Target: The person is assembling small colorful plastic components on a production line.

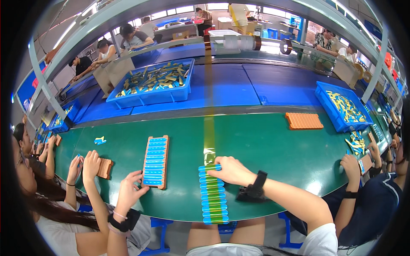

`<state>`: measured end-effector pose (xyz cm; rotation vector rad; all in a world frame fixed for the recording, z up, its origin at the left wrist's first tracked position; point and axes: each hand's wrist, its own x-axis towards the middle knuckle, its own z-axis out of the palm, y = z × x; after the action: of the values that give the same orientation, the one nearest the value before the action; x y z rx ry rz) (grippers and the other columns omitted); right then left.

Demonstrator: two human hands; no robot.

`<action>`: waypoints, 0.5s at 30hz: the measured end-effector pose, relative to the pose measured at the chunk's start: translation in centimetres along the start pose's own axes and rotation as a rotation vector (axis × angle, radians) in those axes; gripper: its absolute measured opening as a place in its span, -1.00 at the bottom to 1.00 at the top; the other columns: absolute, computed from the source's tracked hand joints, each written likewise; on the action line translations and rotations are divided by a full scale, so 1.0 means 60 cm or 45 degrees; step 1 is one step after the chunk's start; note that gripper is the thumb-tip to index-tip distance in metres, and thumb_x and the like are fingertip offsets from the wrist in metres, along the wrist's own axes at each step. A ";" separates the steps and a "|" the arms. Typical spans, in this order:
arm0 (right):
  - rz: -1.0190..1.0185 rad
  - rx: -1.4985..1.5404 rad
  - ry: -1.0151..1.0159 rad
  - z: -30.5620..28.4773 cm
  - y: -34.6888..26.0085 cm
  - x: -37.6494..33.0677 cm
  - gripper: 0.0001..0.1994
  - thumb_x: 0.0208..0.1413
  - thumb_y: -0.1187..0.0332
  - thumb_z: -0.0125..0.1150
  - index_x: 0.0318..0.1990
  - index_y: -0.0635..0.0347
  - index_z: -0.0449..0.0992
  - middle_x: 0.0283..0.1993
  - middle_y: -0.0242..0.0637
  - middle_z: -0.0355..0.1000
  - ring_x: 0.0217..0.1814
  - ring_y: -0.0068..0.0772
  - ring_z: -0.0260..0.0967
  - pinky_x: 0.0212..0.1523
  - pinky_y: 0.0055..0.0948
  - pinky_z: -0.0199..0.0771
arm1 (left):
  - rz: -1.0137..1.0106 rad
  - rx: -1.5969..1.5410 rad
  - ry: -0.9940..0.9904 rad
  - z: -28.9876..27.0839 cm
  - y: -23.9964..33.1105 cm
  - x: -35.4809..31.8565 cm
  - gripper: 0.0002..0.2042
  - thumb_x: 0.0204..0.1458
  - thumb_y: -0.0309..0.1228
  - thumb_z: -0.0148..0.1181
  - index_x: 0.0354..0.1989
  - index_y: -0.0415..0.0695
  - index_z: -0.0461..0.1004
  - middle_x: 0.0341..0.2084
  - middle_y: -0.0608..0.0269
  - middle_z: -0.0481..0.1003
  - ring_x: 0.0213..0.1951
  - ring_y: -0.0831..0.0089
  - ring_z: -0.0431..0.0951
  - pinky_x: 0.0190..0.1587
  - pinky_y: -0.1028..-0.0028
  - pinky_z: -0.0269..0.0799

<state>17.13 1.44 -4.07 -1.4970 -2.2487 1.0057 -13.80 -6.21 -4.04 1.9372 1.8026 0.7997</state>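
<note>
A brown grooved tray (165,149) lies on the green table, its grooves filled with blue round-ended strips (155,160). My left hand (131,190) has its curled fingers and thumb on the tray's near left corner. In front of me, a row of similar blue strips (206,200) lies side by side, joined by translucent yellow tape (215,194). The near end of that row reaches the table edge. My right hand (232,170) pinches the row's far end, thumb over the topmost strips. Beyond its fingers the tape runs on, up to a roll on the overhead bar.
Blue bins of loose yellow and blue pieces stand at the far left (188,85) and right (331,106). An unfilled brown grooved tray (304,121) lies at the right. A few loose pieces (100,140) lie left. Co-workers sit close on both sides, their hands over the table.
</note>
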 end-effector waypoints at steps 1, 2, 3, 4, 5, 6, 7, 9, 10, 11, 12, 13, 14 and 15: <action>-0.037 0.351 -0.065 0.003 0.001 -0.002 -0.62 -0.09 0.16 0.10 -0.28 0.36 0.42 -0.38 -0.12 0.41 -0.35 -0.27 0.38 -0.33 -0.37 0.36 | 0.029 -0.016 0.006 0.012 0.011 -0.007 -0.60 -0.39 -0.52 0.23 -0.23 -0.26 0.43 -0.18 0.05 0.37 -0.45 0.47 0.43 -0.46 0.57 0.39; -0.081 0.703 -0.140 0.005 0.000 -0.001 -0.67 -0.05 0.22 0.09 -0.27 0.36 0.42 -0.37 -0.21 0.42 -0.36 -0.41 0.37 -0.31 -0.46 0.35 | 0.046 -0.028 0.015 0.024 0.020 -0.015 -0.60 -0.39 -0.53 0.23 -0.23 -0.28 0.42 -0.19 0.04 0.38 -0.46 0.46 0.43 -0.46 0.57 0.39; -0.075 0.702 -0.141 0.002 -0.001 -0.009 -0.67 -0.05 0.22 0.09 -0.27 0.36 0.42 -0.37 -0.21 0.42 -0.36 -0.41 0.37 -0.31 -0.46 0.35 | 0.035 -0.040 0.009 0.037 0.037 -0.023 -0.59 -0.40 -0.55 0.23 -0.23 -0.31 0.41 -0.21 0.04 0.38 -0.46 0.45 0.44 -0.45 0.56 0.40; -0.046 0.942 -0.132 -0.006 -0.016 -0.023 -0.72 0.00 0.26 0.05 -0.27 0.34 0.42 -0.37 -0.31 0.41 -0.34 -0.55 0.32 -0.32 -0.55 0.31 | 0.029 -0.035 0.031 0.048 0.050 -0.034 -0.60 -0.39 -0.55 0.23 -0.23 -0.31 0.41 -0.22 0.05 0.39 -0.47 0.45 0.44 -0.44 0.55 0.41; -0.006 1.177 -0.113 -0.014 -0.021 -0.036 -0.77 0.05 0.31 0.00 -0.27 0.31 0.42 -0.37 -0.41 0.40 -0.32 -0.69 0.28 -0.32 -0.64 0.28 | 0.027 -0.052 0.034 0.060 0.063 -0.043 -0.61 -0.38 -0.55 0.22 -0.24 -0.31 0.41 -0.22 0.05 0.39 -0.47 0.45 0.44 -0.44 0.55 0.41; -0.051 1.380 -0.074 -0.013 -0.016 -0.043 -0.78 0.06 0.30 -0.01 -0.26 0.29 0.42 -0.36 -0.41 0.39 -0.32 -0.69 0.28 -0.31 -0.66 0.28 | 0.025 -0.071 0.038 0.071 0.077 -0.051 -0.62 -0.37 -0.56 0.22 -0.25 -0.31 0.40 -0.22 0.05 0.39 -0.47 0.44 0.44 -0.44 0.54 0.41; -0.014 1.403 -0.043 -0.023 -0.016 -0.051 -0.78 0.06 0.31 0.00 -0.27 0.29 0.41 -0.35 -0.41 0.39 -0.32 -0.69 0.29 -0.31 -0.65 0.29 | 0.032 -0.078 0.048 0.079 0.098 -0.059 -0.62 -0.36 -0.56 0.21 -0.24 -0.31 0.40 -0.22 0.05 0.38 -0.48 0.43 0.44 -0.44 0.54 0.41; 0.032 1.479 0.041 -0.047 -0.027 -0.073 -0.80 0.05 0.30 0.01 -0.30 0.27 0.42 -0.36 -0.42 0.39 -0.35 -0.70 0.27 -0.34 -0.67 0.25 | 0.035 -0.096 0.073 0.102 0.123 -0.074 -0.60 -0.34 -0.56 0.21 -0.20 -0.31 0.36 -0.20 0.05 0.37 -0.46 0.41 0.44 -0.44 0.53 0.41; 0.031 1.535 0.097 -0.058 -0.031 -0.083 -0.80 0.05 0.29 0.02 -0.32 0.24 0.44 -0.38 -0.43 0.39 -0.39 -0.73 0.26 -0.38 -0.69 0.22 | 0.034 -0.103 0.065 0.114 0.133 -0.083 -0.57 -0.33 -0.55 0.21 -0.17 -0.30 0.34 -0.18 0.04 0.36 -0.39 0.38 0.44 -0.43 0.53 0.40; -0.030 1.553 0.198 -0.062 -0.030 -0.088 -0.83 0.03 0.31 0.03 -0.37 0.22 0.45 -0.38 -0.42 0.40 -0.37 -0.71 0.27 -0.35 -0.65 0.22 | 0.059 -0.123 0.104 0.128 0.145 -0.088 -0.58 -0.35 -0.55 0.22 -0.19 -0.31 0.35 -0.19 0.05 0.36 -0.43 0.41 0.42 -0.45 0.54 0.39; -0.064 1.598 0.258 -0.070 -0.034 -0.096 -0.86 0.02 0.34 0.04 -0.39 0.22 0.45 -0.39 -0.42 0.40 -0.35 -0.71 0.28 -0.32 -0.63 0.22 | 0.086 -0.144 0.143 0.139 0.156 -0.092 -0.58 -0.37 -0.56 0.22 -0.21 -0.32 0.37 -0.19 0.06 0.37 -0.46 0.44 0.41 -0.48 0.56 0.37; -0.083 1.621 0.297 -0.074 -0.039 -0.103 -0.86 0.02 0.36 0.04 -0.39 0.23 0.45 -0.39 -0.41 0.40 -0.35 -0.70 0.28 -0.31 -0.63 0.22 | 0.168 -0.050 0.149 0.150 0.158 -0.095 -0.59 -0.36 -0.55 0.23 -0.21 -0.33 0.36 -0.18 0.08 0.36 -0.47 0.46 0.39 -0.50 0.56 0.36; -0.102 1.643 0.337 -0.077 -0.045 -0.110 -0.87 0.01 0.38 0.05 -0.40 0.25 0.45 -0.39 -0.39 0.40 -0.34 -0.69 0.28 -0.30 -0.62 0.23 | 0.154 -0.091 0.144 0.158 0.168 -0.097 -0.56 -0.36 -0.53 0.23 -0.19 -0.33 0.35 -0.17 0.07 0.36 -0.44 0.42 0.39 -0.47 0.54 0.36; -0.099 1.640 0.337 -0.080 -0.050 -0.118 -0.87 0.01 0.38 0.05 -0.40 0.25 0.45 -0.39 -0.39 0.40 -0.34 -0.69 0.28 -0.30 -0.62 0.23 | 0.179 -0.055 0.160 0.166 0.172 -0.097 -0.54 -0.36 -0.53 0.23 -0.16 -0.32 0.33 -0.16 0.07 0.35 -0.39 0.37 0.37 -0.41 0.51 0.35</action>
<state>20.73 -3.60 2.54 -0.8264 -0.9776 1.6041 0.37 -12.02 -6.16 2.0451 1.7171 1.0194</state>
